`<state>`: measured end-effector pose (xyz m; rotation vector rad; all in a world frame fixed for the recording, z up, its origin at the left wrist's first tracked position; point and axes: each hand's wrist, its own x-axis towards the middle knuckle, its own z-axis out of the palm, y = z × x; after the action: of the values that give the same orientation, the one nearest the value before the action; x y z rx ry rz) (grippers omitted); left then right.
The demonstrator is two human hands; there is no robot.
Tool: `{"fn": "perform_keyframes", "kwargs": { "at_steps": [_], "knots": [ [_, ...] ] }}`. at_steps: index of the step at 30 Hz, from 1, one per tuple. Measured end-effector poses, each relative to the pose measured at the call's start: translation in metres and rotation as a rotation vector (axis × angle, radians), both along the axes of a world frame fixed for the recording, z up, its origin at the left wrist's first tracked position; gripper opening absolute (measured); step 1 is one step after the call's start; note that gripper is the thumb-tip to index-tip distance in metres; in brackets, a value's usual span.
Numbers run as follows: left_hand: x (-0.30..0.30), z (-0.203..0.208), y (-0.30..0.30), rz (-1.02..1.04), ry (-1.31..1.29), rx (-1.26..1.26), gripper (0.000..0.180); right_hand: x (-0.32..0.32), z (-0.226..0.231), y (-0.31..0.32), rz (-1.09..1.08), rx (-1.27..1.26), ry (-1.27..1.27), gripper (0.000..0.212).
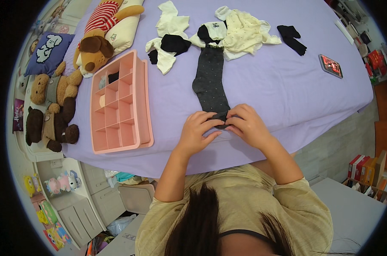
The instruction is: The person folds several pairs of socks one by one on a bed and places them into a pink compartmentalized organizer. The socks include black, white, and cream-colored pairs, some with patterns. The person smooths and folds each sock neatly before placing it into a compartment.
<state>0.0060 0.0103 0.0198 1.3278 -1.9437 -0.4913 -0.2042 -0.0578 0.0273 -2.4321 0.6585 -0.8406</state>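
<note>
A dark grey speckled sock (209,81) lies stretched out on the lilac bed cover, its frilled cuff pointing away from me. At its near end, my left hand (197,133) and my right hand (249,127) pinch the fabric side by side, and the end looks folded over between my fingers. Past the cuff lies a loose heap of cream and white socks (244,32), some with dots. Left of that are more white socks (170,21) and a black sock (175,44). A folded black sock (291,39) sits apart at the far right.
A pink divided box (136,123) stands on the bed to my left, with a few small rolled items in its compartments. Plush toys (97,47) and cushions line the left side. A phone (330,66) lies at the right. The bed's edge (330,128) runs close to me.
</note>
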Motion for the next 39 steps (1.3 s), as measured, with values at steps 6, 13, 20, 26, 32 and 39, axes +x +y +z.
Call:
{"fn": "perform_keyframes", "kwargs": {
  "at_steps": [6,13,20,26,32,39],
  "knots": [
    [-0.002,-0.008,0.001,0.017,-0.076,-0.06,0.021,0.006,0.003,0.002,-0.049,0.025,-0.07,0.021],
    [-0.003,-0.007,0.003,0.016,-0.061,-0.094,0.02,0.007,0.003,-0.005,0.005,0.163,-0.037,0.024],
    [-0.005,-0.012,0.003,0.116,0.069,-0.095,0.018,0.012,0.001,-0.012,-0.039,0.198,-0.033,0.019],
    [-0.009,-0.013,0.004,0.202,0.091,-0.152,0.017,0.013,0.002,-0.009,-0.066,0.297,-0.013,0.018],
    [-0.02,-0.018,-0.001,0.404,0.237,-0.024,0.022,0.017,0.003,-0.008,-0.079,0.192,-0.038,0.027],
    [-0.025,-0.022,-0.003,0.498,0.212,-0.014,0.027,0.029,-0.007,-0.005,-0.211,0.171,-0.03,0.017]
  ]
}}
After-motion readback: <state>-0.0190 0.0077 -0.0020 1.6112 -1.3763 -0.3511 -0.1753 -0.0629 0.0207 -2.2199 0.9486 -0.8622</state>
